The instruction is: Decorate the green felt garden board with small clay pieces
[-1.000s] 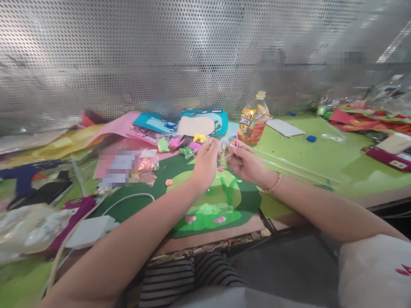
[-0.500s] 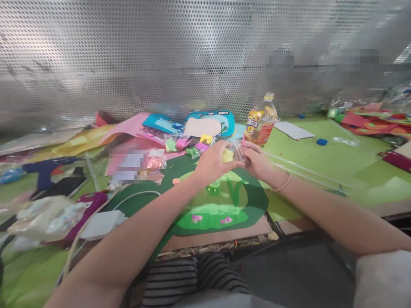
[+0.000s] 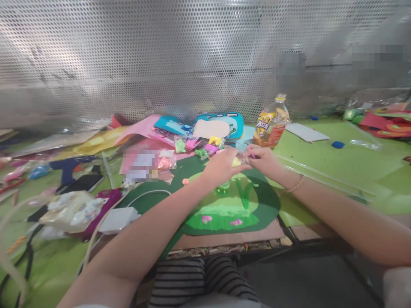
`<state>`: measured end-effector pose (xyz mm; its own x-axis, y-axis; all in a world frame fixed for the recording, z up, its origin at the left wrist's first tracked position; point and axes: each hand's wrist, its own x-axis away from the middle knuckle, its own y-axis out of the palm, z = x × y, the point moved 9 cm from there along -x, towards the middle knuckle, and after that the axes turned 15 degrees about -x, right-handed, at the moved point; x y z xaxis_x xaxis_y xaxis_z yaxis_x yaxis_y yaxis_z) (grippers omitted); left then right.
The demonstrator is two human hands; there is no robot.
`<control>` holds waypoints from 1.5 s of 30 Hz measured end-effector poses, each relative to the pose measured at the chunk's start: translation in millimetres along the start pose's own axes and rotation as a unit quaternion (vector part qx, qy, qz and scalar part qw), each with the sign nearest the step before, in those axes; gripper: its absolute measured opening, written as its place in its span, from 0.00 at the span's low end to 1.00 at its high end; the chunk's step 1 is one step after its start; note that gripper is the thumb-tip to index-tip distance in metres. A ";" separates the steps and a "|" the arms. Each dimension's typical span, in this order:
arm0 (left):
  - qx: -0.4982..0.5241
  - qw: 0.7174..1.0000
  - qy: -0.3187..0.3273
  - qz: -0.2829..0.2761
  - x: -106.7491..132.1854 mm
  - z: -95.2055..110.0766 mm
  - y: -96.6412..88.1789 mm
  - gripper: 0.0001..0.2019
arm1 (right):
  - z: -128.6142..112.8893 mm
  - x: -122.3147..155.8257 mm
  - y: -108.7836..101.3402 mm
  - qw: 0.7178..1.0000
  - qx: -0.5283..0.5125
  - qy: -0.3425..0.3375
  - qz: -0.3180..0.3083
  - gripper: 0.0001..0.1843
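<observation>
Overhead and behind everything, a perforated metal wall (image 3: 180,55) is filling the upper part of the view. Below it, a bright green tabletop (image 3: 321,167) is stretching from side to side. At its near edge, a dark green sheet (image 3: 271,203) is lying flat, carrying a paler green patch and a brighter green strip (image 3: 221,223) dotted with pinkish pieces. Behind it, a pink sheet (image 3: 143,129) is curving up at the left, while a blue board (image 3: 238,125) with a pale oval (image 3: 211,128) on it is resting farther back. A bottle (image 3: 271,124) with a yellow neck is standing upright just beyond the right hand.

Above the dark green sheet, the person's left hand (image 3: 221,167) is curling partly closed around one side of a small clear bag (image 3: 243,158), and the right hand (image 3: 265,163) is pinching its other side, fingers drawn together. The bag is sitting between the two hands, partly hidden by them. Well to the left, a white box (image 3: 118,220) is lying near a cable. Packets of coloured material (image 3: 186,144) are lying just behind the left hand. Inside the bag, a yellow lump (image 3: 236,162) is showing, and a tiny pink piece (image 3: 252,155) is peeking out at the right fingertips.
</observation>
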<state>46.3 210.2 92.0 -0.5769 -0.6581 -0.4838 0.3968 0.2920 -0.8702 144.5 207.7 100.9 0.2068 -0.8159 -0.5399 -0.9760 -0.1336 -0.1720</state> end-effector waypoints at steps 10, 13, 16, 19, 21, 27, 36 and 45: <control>0.027 0.999 0.024 -0.032 1.5 1.3 9.1 0.22 | 10.2 -1.0 11.5 0.999 -0.003 0.011 -0.043 0.05; 0.052 0.998 0.017 -0.022 -0.7 0.1 4.6 0.21 | 4.9 -0.1 7.9 0.999 0.015 -0.011 -0.026 0.06; 0.074 0.997 0.012 -0.011 -2.2 -0.1 1.2 0.20 | -0.2 1.3 6.9 0.999 0.037 -0.026 -0.023 0.08; 0.085 0.996 0.017 -0.002 -2.5 1.4 -0.9 0.20 | -2.9 1.4 5.4 0.999 0.031 -0.023 -0.014 0.07; 0.096 0.995 0.015 0.007 -2.3 1.8 -2.9 0.20 | -3.6 0.7 3.6 1.000 0.011 -0.012 -0.005 0.06; 0.138 0.990 -0.002 0.023 -1.4 1.6 -9.0 0.20 | 0.6 0.0 -1.2 0.999 -0.032 0.032 0.010 0.04; 0.171 0.985 -0.015 0.024 -1.4 -0.7 -11.7 0.20 | -0.1 3.0 -9.3 0.999 -0.014 0.019 0.049 0.06; 0.142 0.990 0.005 0.013 -0.2 2.5 -9.7 0.20 | 0.0 1.4 3.9 0.999 -0.014 0.038 -0.012 0.07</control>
<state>44.3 205.8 100.8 -0.5704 -0.6456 -0.5078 0.5949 0.1015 -0.7974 141.0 206.0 99.5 0.2261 -0.8526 -0.4712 -0.9725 -0.1694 -0.1601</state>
